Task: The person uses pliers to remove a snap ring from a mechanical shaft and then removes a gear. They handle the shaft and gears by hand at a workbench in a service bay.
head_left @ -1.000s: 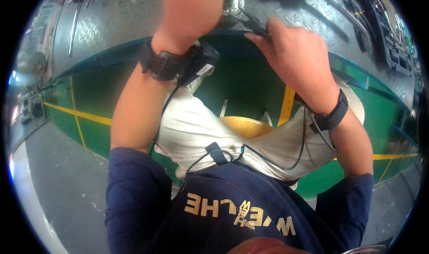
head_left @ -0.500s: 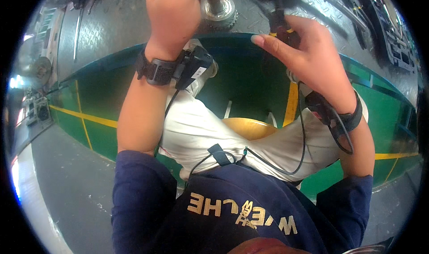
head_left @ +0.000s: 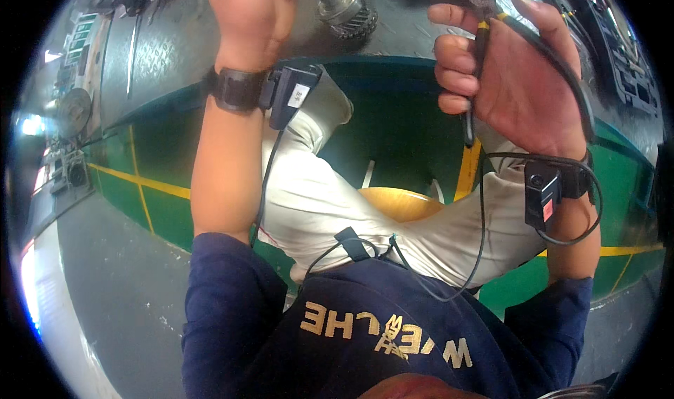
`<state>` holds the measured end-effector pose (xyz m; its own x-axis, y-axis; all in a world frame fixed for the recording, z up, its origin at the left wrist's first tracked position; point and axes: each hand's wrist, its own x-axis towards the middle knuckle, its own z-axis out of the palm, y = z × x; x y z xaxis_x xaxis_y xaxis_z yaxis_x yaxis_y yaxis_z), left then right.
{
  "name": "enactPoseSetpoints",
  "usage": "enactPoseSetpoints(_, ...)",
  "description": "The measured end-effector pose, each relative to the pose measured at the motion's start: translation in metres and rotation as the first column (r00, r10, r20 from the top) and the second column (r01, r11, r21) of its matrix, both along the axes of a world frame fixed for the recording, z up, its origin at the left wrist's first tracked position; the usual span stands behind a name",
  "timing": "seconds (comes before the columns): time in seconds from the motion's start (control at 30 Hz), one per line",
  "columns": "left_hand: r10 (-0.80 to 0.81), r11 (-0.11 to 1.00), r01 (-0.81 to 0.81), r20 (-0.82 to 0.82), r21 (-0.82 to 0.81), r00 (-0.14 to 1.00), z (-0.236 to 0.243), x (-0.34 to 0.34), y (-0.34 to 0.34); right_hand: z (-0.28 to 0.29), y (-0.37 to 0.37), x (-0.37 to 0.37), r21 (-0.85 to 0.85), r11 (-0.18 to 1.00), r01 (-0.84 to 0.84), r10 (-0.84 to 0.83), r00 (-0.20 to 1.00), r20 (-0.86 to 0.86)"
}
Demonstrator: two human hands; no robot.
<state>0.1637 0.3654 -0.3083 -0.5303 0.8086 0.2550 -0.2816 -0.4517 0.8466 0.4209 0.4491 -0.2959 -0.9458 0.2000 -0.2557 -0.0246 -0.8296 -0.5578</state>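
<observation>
My left hand is at the top edge, its fingers mostly cut off by the frame. It appears to grip the upper end of a metal gear shaft, which leans up toward it. At the shaft's lower end, a toothed gear ring is close to the bench plate. On the right, my right hand is turned palm up around a pair of pliers with black handles and yellow bands. The handles are spread: my fingers curl over one, the other crosses below my thumb. The jaws point away from me.
A dark tread-plate bench top has a green front. Tools and metal parts lie at the far right, a thin rod at the left. A yellow round stool seat is between my legs. Cables hang from both wrist devices.
My right hand has rolled palm up and shifted right, spreading the pliers' handles. My left hand has moved slightly left, and the gear shaft now tilts toward it.
</observation>
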Motion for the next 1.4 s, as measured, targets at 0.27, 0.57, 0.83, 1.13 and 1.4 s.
enactPoseSetpoints(0.27,0.024,0.999,-0.033,0.363,0.018,0.931,-0.018,-0.050,-0.008,-0.007,-0.006,0.004,0.135,0.958,-0.253,0.231,0.960,0.158)
enactPoseSetpoints(0.57,-0.020,0.984,-0.025,0.250,0.175,0.968,-0.078,-0.134,-0.040,-0.011,-0.025,0.002,0.161,0.954,-0.254,0.187,0.920,0.344)
enactPoseSetpoints(0.83,-0.313,0.949,0.158,0.751,0.272,0.582,-0.055,-0.134,-0.050,-0.014,-0.036,-0.001,0.816,0.575,-0.052,-0.107,0.985,0.138)
enactPoseSetpoints(1.13,0.280,0.934,-0.342,-0.377,-0.106,0.883,-0.004,-0.073,-0.038,-0.011,-0.037,-0.007,0.976,-0.107,0.190,-0.272,0.939,-0.212)
enactPoseSetpoints(1.4,0.102,0.991,-0.134,0.569,0.014,0.816,0.024,-0.056,-0.033,0.008,-0.042,-0.020,0.975,-0.151,0.161,-0.238,0.952,-0.194)
